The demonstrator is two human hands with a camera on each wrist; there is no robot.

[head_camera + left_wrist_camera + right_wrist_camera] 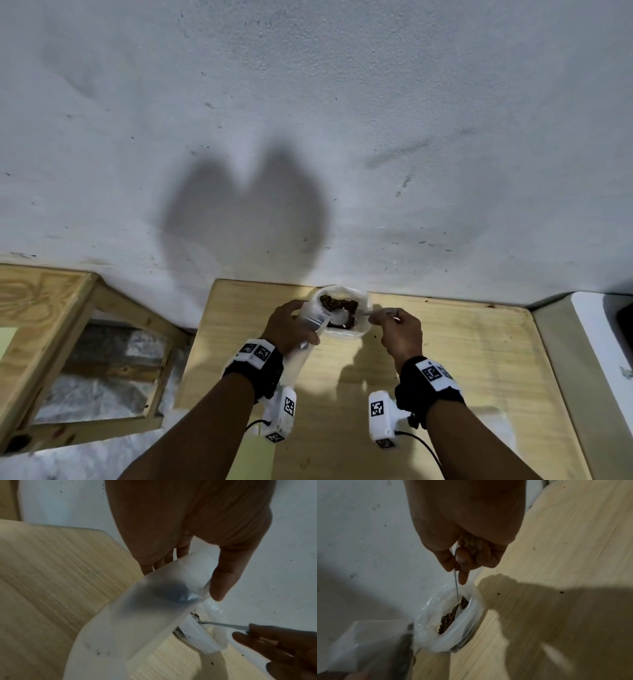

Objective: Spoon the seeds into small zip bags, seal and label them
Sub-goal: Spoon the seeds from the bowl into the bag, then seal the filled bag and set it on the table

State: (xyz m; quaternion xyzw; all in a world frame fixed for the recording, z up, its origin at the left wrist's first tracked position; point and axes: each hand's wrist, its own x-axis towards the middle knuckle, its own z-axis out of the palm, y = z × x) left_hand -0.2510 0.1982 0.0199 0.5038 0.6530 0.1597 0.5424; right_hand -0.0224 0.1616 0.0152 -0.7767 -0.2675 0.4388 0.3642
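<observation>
Head view shows your right hand pinching the thin metal handle of a small spoon between thumb and fingers, its pale bowl lowered into the dark brown seeds. From the right wrist view the thumb and forefinger press the handle from either side, the other fingers curled behind, and the spoon runs down into the seeds.

Your left hand grips a small clear plastic zip bag, thumb on one face and fingers behind it. It holds the bag tilted, with its mouth just beside the seed container. In the left wrist view the zip bag fills the middle of the frame, blurred, with a dark smudge showing through it; whether that is seeds you cannot tell.

The seeds sit in a round white container lined with loose clear plastic film, which stands on the light wooden table near its far edge, close to the white wall. A few stray seeds lie on the table near the container.

No label or readable writing shows on the bag or container. The only printed marks are the black-and-white square codes on your wristbands.
</observation>
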